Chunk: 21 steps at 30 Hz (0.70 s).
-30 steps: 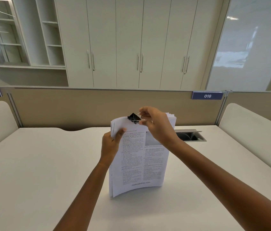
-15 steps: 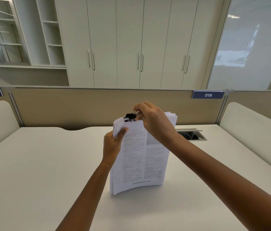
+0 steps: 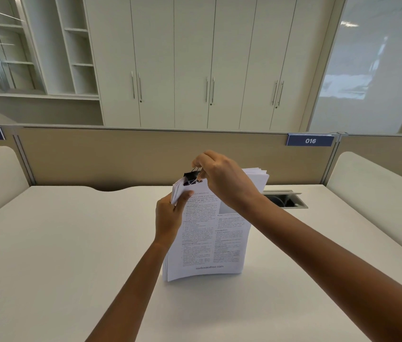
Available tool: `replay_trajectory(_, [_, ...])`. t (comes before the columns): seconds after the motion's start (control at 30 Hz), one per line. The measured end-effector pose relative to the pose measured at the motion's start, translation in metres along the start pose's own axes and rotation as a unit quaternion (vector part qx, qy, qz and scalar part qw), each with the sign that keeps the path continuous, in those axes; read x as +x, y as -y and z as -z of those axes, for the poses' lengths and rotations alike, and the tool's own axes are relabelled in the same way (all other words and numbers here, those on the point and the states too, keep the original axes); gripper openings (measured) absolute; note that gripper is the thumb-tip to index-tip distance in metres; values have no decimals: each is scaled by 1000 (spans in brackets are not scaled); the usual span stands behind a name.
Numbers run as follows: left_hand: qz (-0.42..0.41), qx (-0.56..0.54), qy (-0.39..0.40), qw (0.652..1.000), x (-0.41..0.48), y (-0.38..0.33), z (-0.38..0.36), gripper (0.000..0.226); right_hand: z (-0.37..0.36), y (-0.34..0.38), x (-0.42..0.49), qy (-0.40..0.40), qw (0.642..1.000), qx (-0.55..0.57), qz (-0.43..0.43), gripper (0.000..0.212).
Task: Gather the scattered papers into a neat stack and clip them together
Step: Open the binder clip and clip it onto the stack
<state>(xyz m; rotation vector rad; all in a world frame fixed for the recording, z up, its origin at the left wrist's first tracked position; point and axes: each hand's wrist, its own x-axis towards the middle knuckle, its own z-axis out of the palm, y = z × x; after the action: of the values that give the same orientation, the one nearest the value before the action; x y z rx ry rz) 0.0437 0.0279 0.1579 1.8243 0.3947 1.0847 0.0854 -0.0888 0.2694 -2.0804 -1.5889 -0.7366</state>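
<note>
A stack of printed papers (image 3: 216,233) stands upright on its bottom edge near the middle of the desk (image 3: 46,243), slightly bowed. The left hand (image 3: 169,215) grips the stack's left edge, thumb pressed on the front page. The right hand (image 3: 222,180) pinches the wire handles of a black binder clip (image 3: 191,177) at the stack's top left corner. A cable hatch (image 3: 285,199) sits near the desk's far edge.

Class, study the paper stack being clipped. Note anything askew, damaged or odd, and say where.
The paper stack, stood on edge on the desk, is not flush: sheets fan apart at its top right corner and lower left edge. The binder clip, pinched by the right hand, sits tilted at the top left.
</note>
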Motion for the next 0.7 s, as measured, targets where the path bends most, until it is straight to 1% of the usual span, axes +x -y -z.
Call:
replay_trajectory(0.1, [-3,10,-1,1000,0,1,-1,9,0,0,1,17,1000,5,-5,25])
replay_trajectory(0.27, [-8,-1,-9,1000,-1,0,-1,10,1,2,6,60,998,17,-9,28])
replay_trajectory(0.4, [15,-13,-4,1000,-1,4,-2,18,0,2,15,135,991,-8,-24,37])
replay_trajectory(0.47, [22,-22,-2,1000,1,5,-2,22,0,-1,18,171,985,-12,-27,46])
replay_trajectory(0.53, [16,-32,-2,999,4,2,-2,19,1,-8,17,193,981,2,-28,66])
replay_trajectory(0.57, [11,-38,-3,999,6,1,-1,20,2,-11,13,182,983,12,-30,75])
replay_trajectory(0.6, [10,-44,-1,999,8,-1,0,21,4,-14,9,147,988,22,-34,79])
replay_trajectory(0.63, [12,-47,-1,999,12,-2,1,22,5,-18,4,87,995,31,-38,78])
replay_trajectory(0.7, [29,-59,-7,998,18,-3,4,27,6,-30,-9,-77,996,27,-44,67])
